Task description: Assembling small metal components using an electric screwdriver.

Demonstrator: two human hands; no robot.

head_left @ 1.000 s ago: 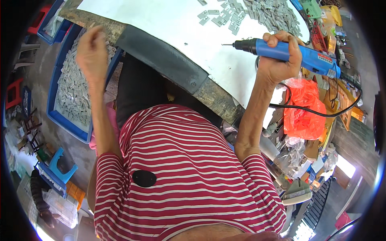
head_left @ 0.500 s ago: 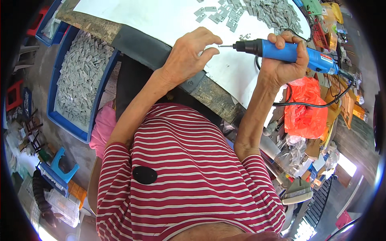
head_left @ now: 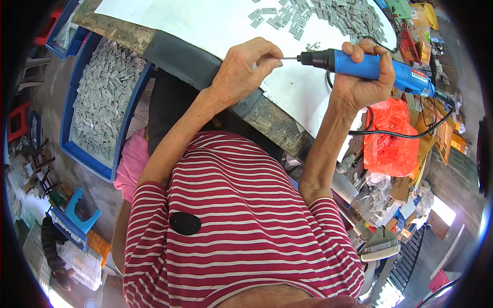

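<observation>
head view, one frame. i see the right hand wrapped around the blue body of an electric screwdriver, its grip clamped on the tool, which lies roughly level above the white desk with its black nose and thin bit pointing left. the left hand is curled just at the bit's tip, thumb and fingertips pinched together there; whatever small piece sits between them is too small for me to tell. a black cord runs from the tool down past an orange plastic bag on the right. a heap of small grey parts lies at the far side of the desk, well apart from the hands. to the left, below the desk edge, a blue crate is filled with similar grey parts. striped red-and-white shirt fills the near part of the frame.
</observation>
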